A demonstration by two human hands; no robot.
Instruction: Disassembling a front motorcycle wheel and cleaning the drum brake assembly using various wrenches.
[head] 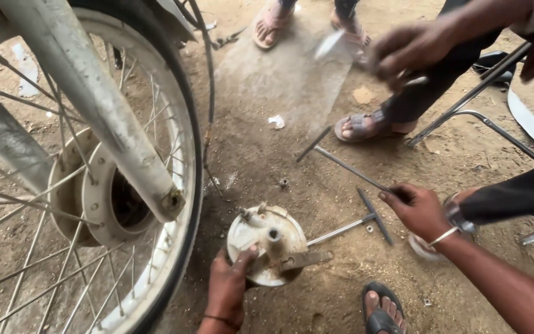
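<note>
Left hand (230,286) low, near centre — fingers curled, thumb up, gripping. Right hand (416,209) reaches out from right, forearm extended, fingers apparently closed — grip partly hidden; band on wrist.

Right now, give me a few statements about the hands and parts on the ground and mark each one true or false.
1. The left hand grips the round brake drum plate. True.
2. The right hand rests flat on bare ground. False: it holds a thin metal rod.
3. A T-handle wrench lies on the dirt. True.
4. The spoked wheel stands right of the plate. False: it stands to the left.
5. The blurred hand at top is another person's. True.
</note>
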